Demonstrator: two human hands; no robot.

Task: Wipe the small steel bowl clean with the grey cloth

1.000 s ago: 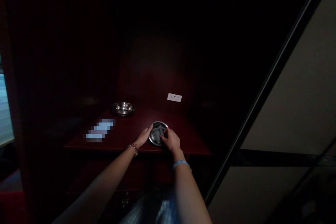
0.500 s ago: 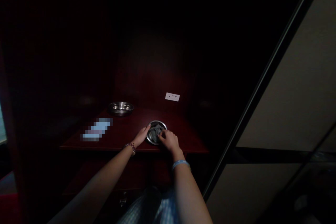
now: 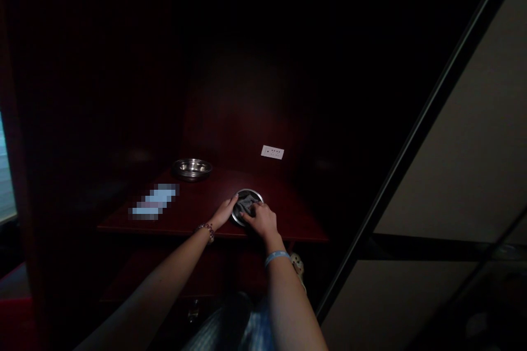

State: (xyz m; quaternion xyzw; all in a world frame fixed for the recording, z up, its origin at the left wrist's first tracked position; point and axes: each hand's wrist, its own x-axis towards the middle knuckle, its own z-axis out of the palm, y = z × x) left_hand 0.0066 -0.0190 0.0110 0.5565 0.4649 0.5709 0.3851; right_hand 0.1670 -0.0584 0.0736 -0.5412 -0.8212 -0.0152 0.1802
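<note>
A round steel bowl [image 3: 234, 216] is near the front edge of the dark red shelf [image 3: 164, 226]. My left hand [image 3: 223, 214] grips its left side, thumb up on the rim. Inside the bowl is a crumpled grey cloth [image 3: 246, 201]. My right hand [image 3: 264, 220] reaches in from the right, its thumb and fingers closed on the cloth; part of the cloth is hidden beneath the fingers.
A stack of shiny steel bowls [image 3: 191, 169] stands at the back left of the shelf. In front of it lies a blurred-out light blue item [image 3: 155, 201]. A white socket plate [image 3: 272, 152] is on the back wall. A slanted door edge [image 3: 411, 137] rises at right.
My right hand's thumb has shifted left across the cloth, and the hand has turned slightly. My left hand keeps its hold on the bowl. The view has moved a little.
</note>
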